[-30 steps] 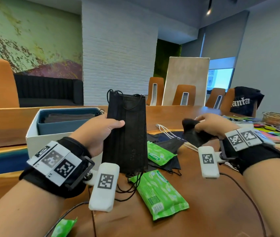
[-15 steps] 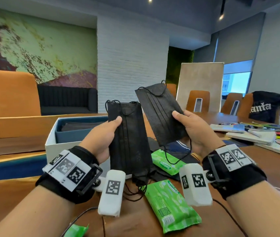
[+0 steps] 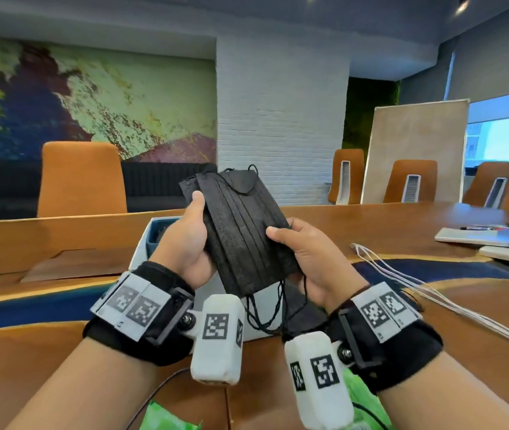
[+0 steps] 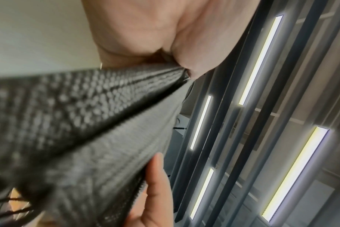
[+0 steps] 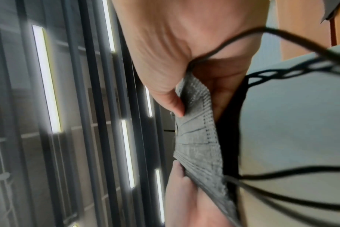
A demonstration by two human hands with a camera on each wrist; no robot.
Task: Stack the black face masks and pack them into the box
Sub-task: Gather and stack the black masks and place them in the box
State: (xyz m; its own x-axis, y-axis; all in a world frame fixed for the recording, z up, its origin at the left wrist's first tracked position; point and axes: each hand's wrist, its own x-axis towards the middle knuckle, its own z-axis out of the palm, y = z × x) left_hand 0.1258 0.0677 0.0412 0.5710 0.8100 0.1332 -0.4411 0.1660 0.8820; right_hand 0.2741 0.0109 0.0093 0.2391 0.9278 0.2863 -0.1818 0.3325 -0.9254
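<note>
A stack of black face masks (image 3: pixel 240 231) is held up between both hands above the table, tilted, ear loops dangling below. My left hand (image 3: pixel 191 234) grips its left edge with the thumb on the front. My right hand (image 3: pixel 303 252) grips the right lower edge, thumb on the front. The white box (image 3: pixel 141 256) with a blue inner wall sits behind the hands, mostly hidden. In the left wrist view the masks (image 4: pixel 87 122) fill the frame, pinched by the left hand (image 4: pixel 180 67). In the right wrist view the right hand (image 5: pixel 177 107) pinches the masks (image 5: pixel 200 138).
Green wet-wipe packs (image 3: pixel 166 417) lie at the near table edge under the wrists. White cords (image 3: pixel 402 274) run across the table on the right. Notebooks and papers (image 3: pixel 483 237) lie at the far right. Orange chairs (image 3: pixel 82 178) stand behind the table.
The right hand brought its single mask over onto the masks in the left hand. Both hands now hold one joined stack, raised higher in front of the box.
</note>
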